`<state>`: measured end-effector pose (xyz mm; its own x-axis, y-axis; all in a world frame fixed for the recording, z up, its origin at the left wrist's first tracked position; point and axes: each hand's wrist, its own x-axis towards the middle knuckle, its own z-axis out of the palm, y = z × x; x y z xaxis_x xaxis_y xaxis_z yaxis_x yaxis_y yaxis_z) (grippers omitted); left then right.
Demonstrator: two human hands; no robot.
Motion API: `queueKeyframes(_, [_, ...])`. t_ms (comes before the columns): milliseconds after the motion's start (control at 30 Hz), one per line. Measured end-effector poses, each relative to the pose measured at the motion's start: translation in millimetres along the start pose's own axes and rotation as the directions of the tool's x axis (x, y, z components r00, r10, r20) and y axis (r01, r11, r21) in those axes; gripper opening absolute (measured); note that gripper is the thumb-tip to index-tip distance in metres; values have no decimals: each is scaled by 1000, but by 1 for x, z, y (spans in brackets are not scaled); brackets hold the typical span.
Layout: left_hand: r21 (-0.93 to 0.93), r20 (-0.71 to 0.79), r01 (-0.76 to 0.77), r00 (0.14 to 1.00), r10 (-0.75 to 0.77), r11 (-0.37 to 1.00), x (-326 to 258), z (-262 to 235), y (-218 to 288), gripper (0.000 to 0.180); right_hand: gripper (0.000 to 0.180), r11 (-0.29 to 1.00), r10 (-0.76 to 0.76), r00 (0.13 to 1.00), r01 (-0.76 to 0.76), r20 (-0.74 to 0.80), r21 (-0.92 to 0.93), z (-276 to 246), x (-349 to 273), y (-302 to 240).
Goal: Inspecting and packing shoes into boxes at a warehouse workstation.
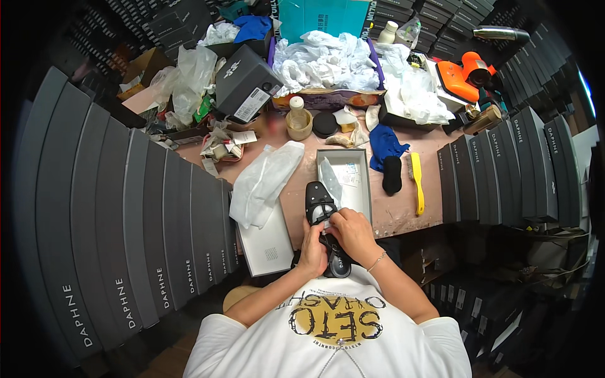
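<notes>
I hold a black shoe (320, 208) sole-up at the table's near edge. My left hand (312, 249) grips its heel end from the left. My right hand (351, 234) rests on the middle of the sole, fingers pinched at a small pale tag or sticker there. Just behind the shoe lies an open grey shoe box (360, 189) with white paper and a clear bag inside. The box lid (270, 249) lies to the left with a white plastic bag (265, 183) draped over it.
Tall stacks of dark shoe boxes stand left (126, 208) and right (504, 170). On the table: a yellow brush (417, 183), blue cloth (384, 143), black pad (392, 174), small jar (299, 121), black round lid (325, 124), crumpled white paper (328, 60), an orange tool (466, 75).
</notes>
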<state>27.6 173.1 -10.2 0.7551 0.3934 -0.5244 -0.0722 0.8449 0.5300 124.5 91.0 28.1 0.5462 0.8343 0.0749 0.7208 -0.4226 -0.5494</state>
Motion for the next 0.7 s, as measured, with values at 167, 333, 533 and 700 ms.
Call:
queueKeyframes(167, [-7,36,150,988,-150,989,-2,3,8,36,12,992,-120,989,123,-90,27,2,-4,10])
queueKeyframes(333, [9,72,91,993,-91,996,6,3,0,35,13,988,-103,977,122,-185,95,1,-8,10])
queueKeyframes(533, [62,54,177,982,-181,982,1,9,8,40,12,1000,-13,999,12,34,24,-21,-4,0])
queueKeyframes(700, [63,91,149,984,-154,987,6,6,4,52,16,978,-147,965,174,-217,113,-6,-17,17])
